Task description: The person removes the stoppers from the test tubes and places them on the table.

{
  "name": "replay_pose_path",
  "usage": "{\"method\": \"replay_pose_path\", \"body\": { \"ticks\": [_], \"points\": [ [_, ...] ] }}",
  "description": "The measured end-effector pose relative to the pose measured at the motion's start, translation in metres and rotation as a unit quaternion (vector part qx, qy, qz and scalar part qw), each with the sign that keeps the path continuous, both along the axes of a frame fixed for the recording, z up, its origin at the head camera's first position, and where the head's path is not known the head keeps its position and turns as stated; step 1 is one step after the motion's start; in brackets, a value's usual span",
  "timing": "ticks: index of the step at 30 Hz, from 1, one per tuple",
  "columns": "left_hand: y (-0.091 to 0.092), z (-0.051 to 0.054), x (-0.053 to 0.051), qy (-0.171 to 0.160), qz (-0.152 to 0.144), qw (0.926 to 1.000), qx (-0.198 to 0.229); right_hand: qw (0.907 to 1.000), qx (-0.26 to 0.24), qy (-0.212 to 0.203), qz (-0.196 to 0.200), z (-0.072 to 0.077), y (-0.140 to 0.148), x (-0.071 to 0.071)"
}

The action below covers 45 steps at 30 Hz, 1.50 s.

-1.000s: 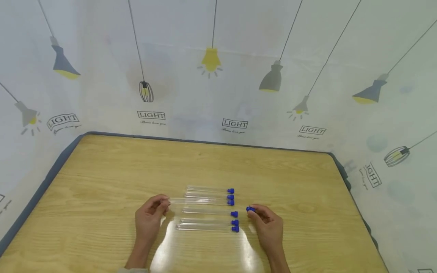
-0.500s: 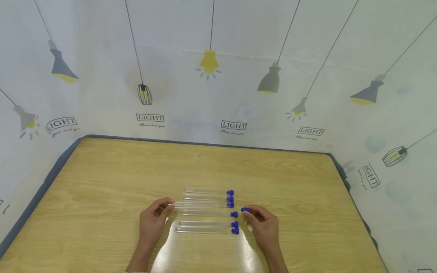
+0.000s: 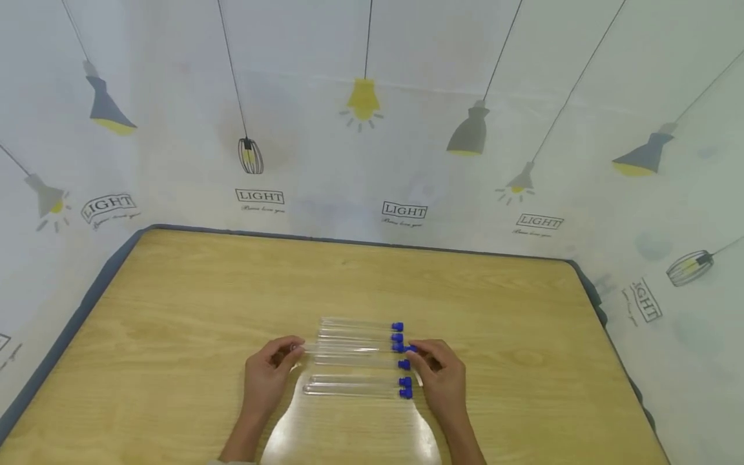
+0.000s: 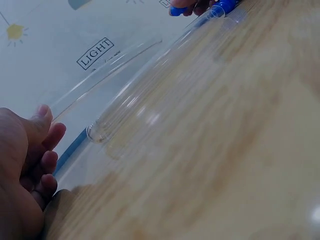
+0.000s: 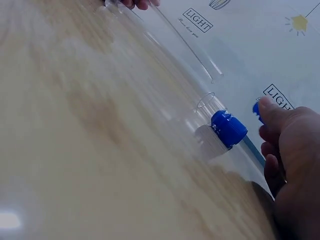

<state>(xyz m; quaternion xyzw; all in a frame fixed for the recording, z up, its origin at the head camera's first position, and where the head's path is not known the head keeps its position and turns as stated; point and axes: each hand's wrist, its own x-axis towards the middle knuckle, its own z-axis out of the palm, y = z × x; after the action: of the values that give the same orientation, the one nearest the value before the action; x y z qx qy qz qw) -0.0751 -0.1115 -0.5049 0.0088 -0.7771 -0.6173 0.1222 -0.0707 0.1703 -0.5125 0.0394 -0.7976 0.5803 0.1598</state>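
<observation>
My left hand [image 3: 267,374] pinches the closed end of a clear test tube [image 4: 107,77], which is raised above the table and points right. Between thumb and fingers, my right hand [image 3: 443,378] holds a blue cap [image 5: 257,111]. In the right wrist view, a small gap separates this cap from the held tube's open end. Beneath both hands, several clear test tubes [image 3: 354,390] lie side by side, each with a blue cap [image 3: 405,392] at its right end. The nearest loose cap [image 5: 230,130] sits just off a tube's mouth in the right wrist view.
The wooden table [image 3: 232,278] has a dark edge [image 3: 349,241] along its back. Behind it hangs a pale wall covering [image 3: 314,129] printed with lamps. Light glares off the tabletop near the front.
The right hand has moved left with its blue cap, and the left hand has shifted slightly right with the tube. Cap and tube end are closer together. The lying tubes stay put.
</observation>
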Motion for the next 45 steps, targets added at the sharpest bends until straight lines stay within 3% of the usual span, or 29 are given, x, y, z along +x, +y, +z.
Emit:
{"method": "replay_pose_path", "body": {
  "ticks": [2,6,10,14,17,21,25,28,33,45],
  "points": [
    [0.000,0.001,0.001,0.001,0.003,1.0000,0.000,0.9999,0.014,-0.003,0.006,-0.001,-0.001,-0.001],
    [0.000,0.002,0.001,0.002,-0.005,1.0000,0.008,0.9997,0.022,-0.009,-0.002,-0.016,0.001,-0.004],
    [0.001,0.001,0.001,-0.011,-0.012,0.9998,0.008,0.9993,0.024,-0.017,-0.023,-0.032,0.005,-0.005],
    [0.000,-0.001,0.002,-0.022,-0.015,0.9996,-0.001,0.9993,0.026,-0.017,-0.021,-0.038,0.007,-0.005],
    [-0.001,-0.003,0.002,-0.019,-0.023,0.9995,-0.005,0.9990,0.032,-0.029,-0.011,-0.037,0.007,-0.006],
    [-0.001,-0.004,0.002,-0.001,-0.046,0.9989,-0.006,0.9976,0.042,-0.054,-0.005,-0.018,0.000,-0.002],
    [-0.001,-0.005,0.000,0.026,-0.049,0.9982,-0.022,0.9979,0.042,-0.050,-0.002,-0.023,0.003,-0.003],
    [-0.001,-0.018,-0.004,0.039,-0.036,0.9980,-0.034,0.9981,0.047,-0.040,-0.006,-0.037,0.008,-0.005],
    [-0.005,-0.041,-0.010,0.048,-0.032,0.9978,-0.034,0.9973,0.061,-0.039,-0.015,-0.035,0.008,-0.004],
    [-0.009,-0.037,-0.010,0.034,-0.044,0.9962,-0.067,0.9959,0.090,-0.014,0.001,-0.037,0.008,-0.003]
  ]
}}
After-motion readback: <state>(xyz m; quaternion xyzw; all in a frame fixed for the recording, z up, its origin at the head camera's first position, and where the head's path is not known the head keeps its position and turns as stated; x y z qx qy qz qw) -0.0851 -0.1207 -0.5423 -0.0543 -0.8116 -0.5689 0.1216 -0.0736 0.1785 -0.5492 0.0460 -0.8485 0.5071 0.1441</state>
